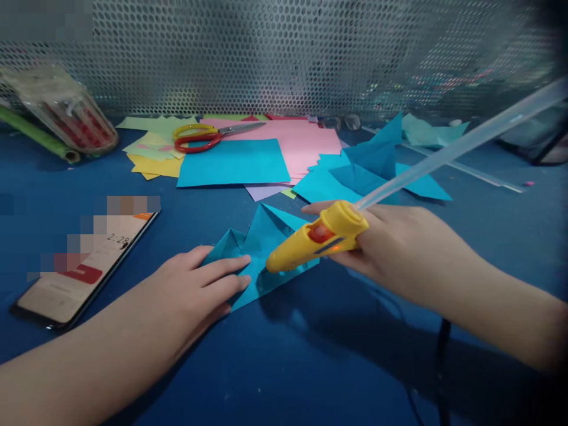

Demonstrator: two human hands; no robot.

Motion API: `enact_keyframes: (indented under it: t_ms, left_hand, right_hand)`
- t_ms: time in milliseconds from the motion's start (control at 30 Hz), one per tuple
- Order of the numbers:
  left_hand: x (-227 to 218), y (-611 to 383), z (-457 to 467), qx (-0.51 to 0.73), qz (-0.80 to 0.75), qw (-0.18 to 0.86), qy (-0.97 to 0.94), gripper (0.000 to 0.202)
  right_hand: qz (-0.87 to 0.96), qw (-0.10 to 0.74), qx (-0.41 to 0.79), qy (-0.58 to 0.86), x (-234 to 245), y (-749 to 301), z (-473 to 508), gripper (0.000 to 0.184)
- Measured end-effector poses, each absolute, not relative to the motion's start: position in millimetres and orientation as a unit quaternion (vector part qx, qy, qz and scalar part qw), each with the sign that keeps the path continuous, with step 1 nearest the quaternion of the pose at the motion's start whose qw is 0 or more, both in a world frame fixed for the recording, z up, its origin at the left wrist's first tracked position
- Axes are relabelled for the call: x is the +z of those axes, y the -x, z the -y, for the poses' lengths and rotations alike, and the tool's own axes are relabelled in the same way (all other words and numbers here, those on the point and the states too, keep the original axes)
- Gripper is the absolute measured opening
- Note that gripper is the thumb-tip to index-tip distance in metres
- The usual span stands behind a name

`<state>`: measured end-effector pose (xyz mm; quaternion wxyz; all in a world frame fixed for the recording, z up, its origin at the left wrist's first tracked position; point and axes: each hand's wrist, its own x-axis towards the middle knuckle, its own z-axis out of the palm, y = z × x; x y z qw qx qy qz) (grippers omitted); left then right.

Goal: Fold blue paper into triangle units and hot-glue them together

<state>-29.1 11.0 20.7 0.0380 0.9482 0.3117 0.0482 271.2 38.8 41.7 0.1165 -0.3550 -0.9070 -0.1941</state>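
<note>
My right hand [399, 242] is closed around a yellow hot glue gun [310, 239], and a long clear glue stick [448, 154] runs out of its back. The gun's nozzle points down and left, at the surface of a folded blue paper piece [261, 254]; whether the tip touches it, I cannot tell. Holding the left end of that paper is my left hand [208, 281], with two fingers stretched across the top. Behind the gun stands another folded blue paper piece [368, 165] with upright points.
Red-and-yellow scissors [199, 139] lie on a blue sheet [235, 165] over pink paper [306, 145]. A phone [84, 266] lies at left, below a clear pouch [75, 112] and green roll [35, 133]. A perforated metal panel [284, 53] closes the back. A dark cable [442, 361] hangs at right.
</note>
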Motion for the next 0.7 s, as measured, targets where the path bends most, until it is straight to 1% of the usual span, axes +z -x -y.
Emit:
enact_keyframes:
  t_ms: [100, 167, 267, 300, 467, 567, 667, 700]
  left_hand:
    - [20.8, 31.4, -11.7, 0.046, -0.314, 0.050, -0.947, 0.042]
    - [20.8, 32.3, -12.6, 0.050, -0.309, 0.048, -0.948, 0.041]
    - [21.7, 31.3, -12.6, 0.058, -0.300, 0.048, -0.951, 0.041]
    - [22.4, 30.6, -12.2, 0.062, -0.299, 0.048, -0.951, 0.041]
    - [27.6, 27.9, -10.9, 0.073, -0.300, 0.058, -0.949, 0.042]
    - [25.1, 28.6, -10.9, 0.062, -0.297, 0.049, -0.952, 0.044]
    - [12.7, 31.5, -10.0, 0.061, -0.302, 0.029, -0.951, 0.043]
    - [7.5, 32.6, -9.6, 0.110, -0.319, 0.006, -0.941, 0.044]
  right_hand:
    - [0.907, 0.098, -0.226, 0.343, 55.2, -263.1, -40.8, 0.022]
    - [0.904, 0.055, -0.231, 0.355, 64.5, -255.5, -41.1, 0.026]
    - [0.901, -0.024, -0.195, 0.387, 74.5, -246.1, -42.1, 0.031]
    - [0.901, -0.036, -0.181, 0.392, 76.3, -244.5, -42.9, 0.031]
    - [0.917, -0.013, -0.137, 0.374, 80.1, -245.3, -47.8, 0.030]
    - [0.921, -0.029, -0.118, 0.370, 84.3, -242.7, -50.6, 0.027]
    - [0.920, -0.041, -0.121, 0.371, 89.4, -236.1, -54.4, 0.019]
    - [0.919, -0.040, -0.129, 0.372, 90.8, -233.9, -56.0, 0.018]
